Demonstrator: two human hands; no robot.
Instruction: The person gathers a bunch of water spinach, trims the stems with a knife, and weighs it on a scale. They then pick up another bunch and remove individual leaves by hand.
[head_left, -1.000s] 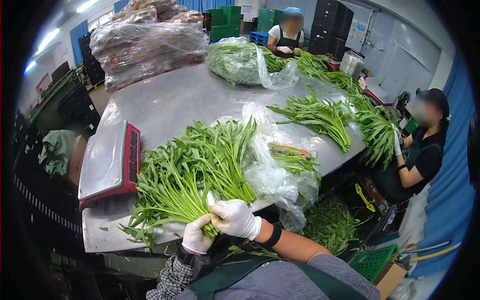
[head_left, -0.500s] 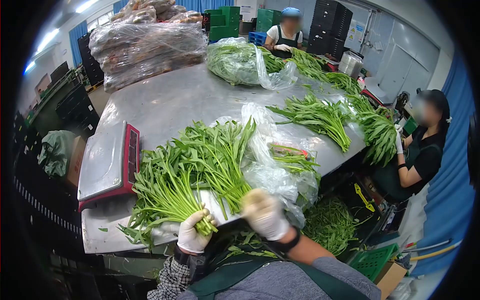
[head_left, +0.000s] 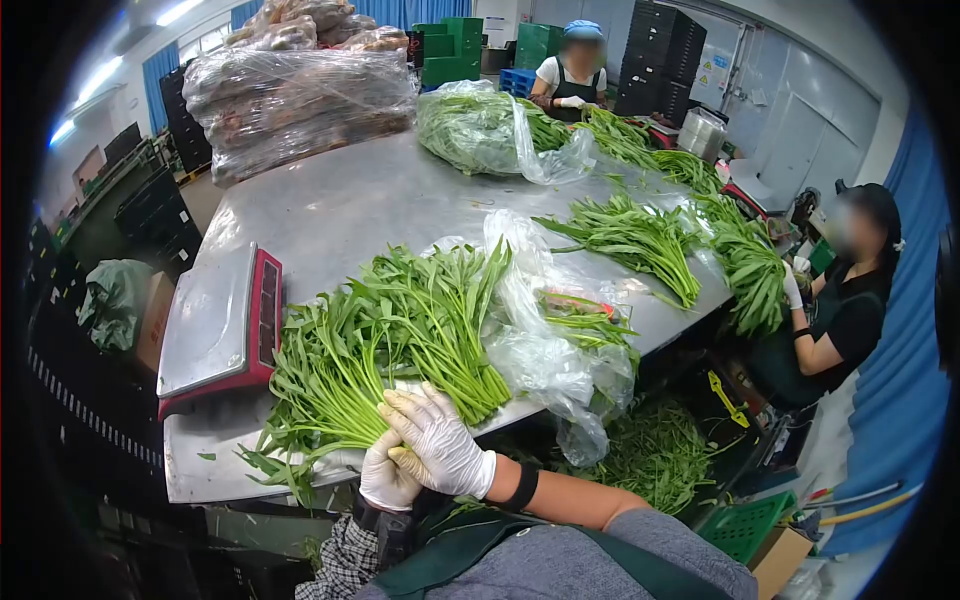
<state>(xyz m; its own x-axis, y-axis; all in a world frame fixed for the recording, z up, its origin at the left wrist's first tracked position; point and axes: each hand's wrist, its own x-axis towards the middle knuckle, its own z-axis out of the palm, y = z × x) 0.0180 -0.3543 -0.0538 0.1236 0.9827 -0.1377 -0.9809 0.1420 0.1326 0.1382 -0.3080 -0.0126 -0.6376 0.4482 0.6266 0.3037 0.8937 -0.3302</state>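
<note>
Where visible, stems [head_left: 345, 418] against the right fingers [head_left: 418, 417].

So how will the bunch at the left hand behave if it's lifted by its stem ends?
The bunch of greens will probably flop at the leafy end: its leaves are long and thin. The straighter stems should be stiffer. I see no tie, though the stem ends are covered, so stalks may slip from a loose grip.
</note>
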